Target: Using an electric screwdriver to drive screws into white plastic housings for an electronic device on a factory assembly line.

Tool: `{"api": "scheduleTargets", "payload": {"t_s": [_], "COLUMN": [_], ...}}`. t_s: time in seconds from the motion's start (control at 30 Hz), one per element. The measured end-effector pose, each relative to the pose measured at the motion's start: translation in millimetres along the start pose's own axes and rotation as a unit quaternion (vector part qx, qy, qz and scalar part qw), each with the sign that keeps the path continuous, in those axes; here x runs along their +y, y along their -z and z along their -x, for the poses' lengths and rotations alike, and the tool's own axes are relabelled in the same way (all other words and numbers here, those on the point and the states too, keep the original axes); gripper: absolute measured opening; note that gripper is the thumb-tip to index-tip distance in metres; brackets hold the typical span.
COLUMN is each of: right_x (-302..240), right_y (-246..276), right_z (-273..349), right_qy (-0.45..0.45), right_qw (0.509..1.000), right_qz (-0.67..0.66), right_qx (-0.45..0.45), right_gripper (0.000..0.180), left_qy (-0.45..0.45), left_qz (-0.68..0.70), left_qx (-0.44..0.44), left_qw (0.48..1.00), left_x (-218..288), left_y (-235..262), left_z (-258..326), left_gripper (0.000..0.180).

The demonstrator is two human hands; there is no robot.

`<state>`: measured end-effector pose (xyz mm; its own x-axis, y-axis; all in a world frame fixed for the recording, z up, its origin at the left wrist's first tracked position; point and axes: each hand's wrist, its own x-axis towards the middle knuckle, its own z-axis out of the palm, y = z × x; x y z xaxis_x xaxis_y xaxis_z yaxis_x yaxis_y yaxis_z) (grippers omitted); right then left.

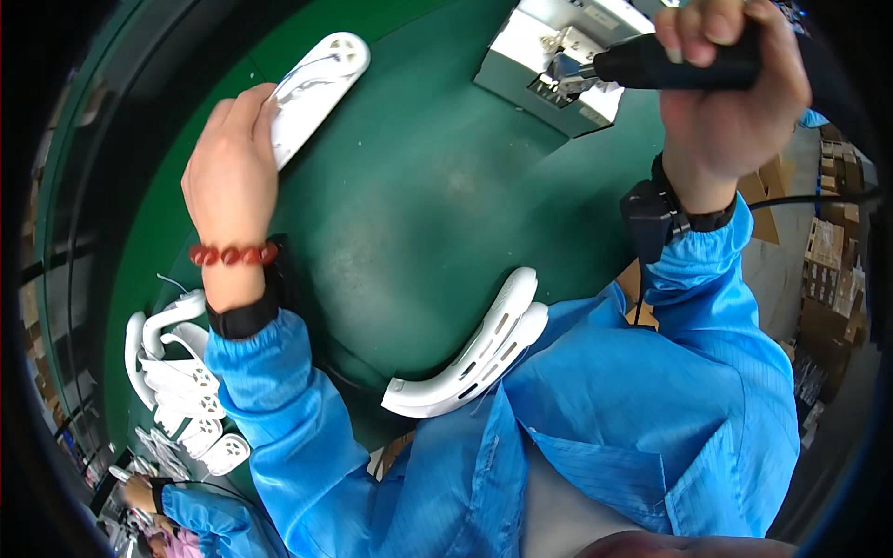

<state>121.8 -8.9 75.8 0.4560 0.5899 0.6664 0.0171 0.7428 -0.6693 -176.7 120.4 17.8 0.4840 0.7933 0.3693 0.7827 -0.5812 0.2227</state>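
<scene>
White moulded plastic is what we grip with our left hand (pixel 231 177): a long flat housing piece with a round end (pixel 312 88), its long axis running up and to the right, away from our fingers, across the green bench mat (pixel 419 205). Our right hand (pixel 730 88) is wrapped tight around a black powered screwdriver (pixel 670 65), tip pointing left at a grey metal fixture (pixel 558 60). The housing lies well left of that tip, nearer our left hand. Two curved white slotted shells (pixel 474 358) rest by our chest.
</scene>
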Motion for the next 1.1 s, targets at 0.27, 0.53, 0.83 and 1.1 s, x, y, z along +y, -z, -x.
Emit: {"api": "scheduleTargets", "payload": {"t_s": [0.27, 0.53, 0.83, 1.1], "right_x": [8, 14, 19, 14], "right_y": [3, 8, 8, -2], "right_z": [1, -2, -5, 27], "right_qy": [-0.029, -0.03, -0.021, -0.094], "right_qw": [0.998, 0.996, 0.994, 0.984], "right_qz": [0.064, 0.07, 0.087, 0.121], "right_qx": [0.009, -0.034, -0.061, -0.095], "right_gripper": [0.013, 0.015, 0.018, 0.028], "left_qy": [-0.157, -0.18, -0.203, 0.011], "left_qz": [0.251, 0.237, 0.035, 0.253], "left_qx": [-0.424, -0.55, -0.34, -0.187], "left_qw": [0.856, 0.78, 0.918, 0.949], "left_x": [81, 91, 87, 82], "left_y": [35, 37, 49, -3], "left_z": [77, 119, 113, 112], "left_gripper": [0.045, 0.04, 0.03, 0.012]}}
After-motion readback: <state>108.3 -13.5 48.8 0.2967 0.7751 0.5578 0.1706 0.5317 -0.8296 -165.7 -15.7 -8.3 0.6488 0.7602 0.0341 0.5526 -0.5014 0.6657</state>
